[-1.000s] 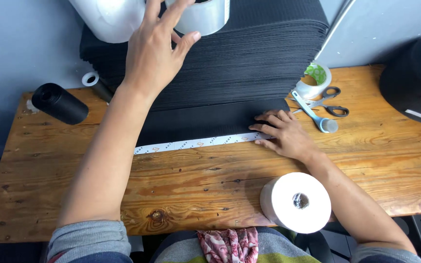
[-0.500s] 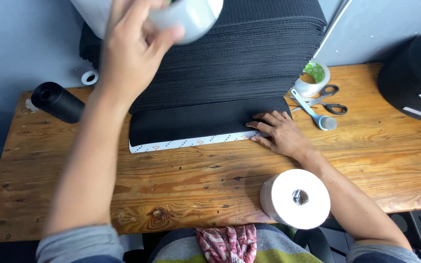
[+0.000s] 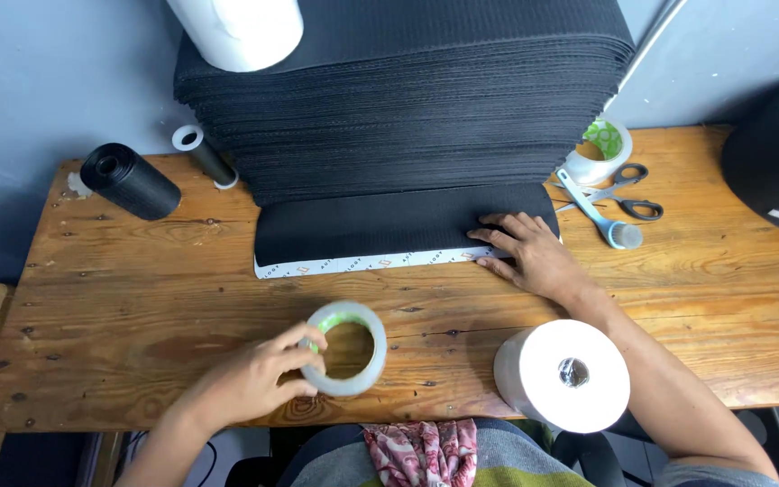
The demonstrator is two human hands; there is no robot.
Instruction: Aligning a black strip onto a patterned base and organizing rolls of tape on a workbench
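My left hand (image 3: 250, 379) holds a roll of clear tape (image 3: 347, 349) at the near edge of the wooden table (image 3: 137, 280). Flat on the lower right corner of a black sheet (image 3: 389, 224) lies my right hand (image 3: 529, 252), next to the white patterned strip (image 3: 362, 262) along that sheet's near edge. The sheet lies in front of a tall stack of black sheets (image 3: 407, 99).
A large white roll (image 3: 563, 374) stands at the near right. Scissors (image 3: 622, 200), a blue-handled tool (image 3: 601, 216) and another tape roll (image 3: 599, 149) lie right of the stack. A black roll (image 3: 130, 180) rests far left; a white roll (image 3: 241, 32) sits on the stack.
My left hand came down from the top of the stack to the near table edge, bringing the clear tape roll with it. My right hand stayed on the sheet.
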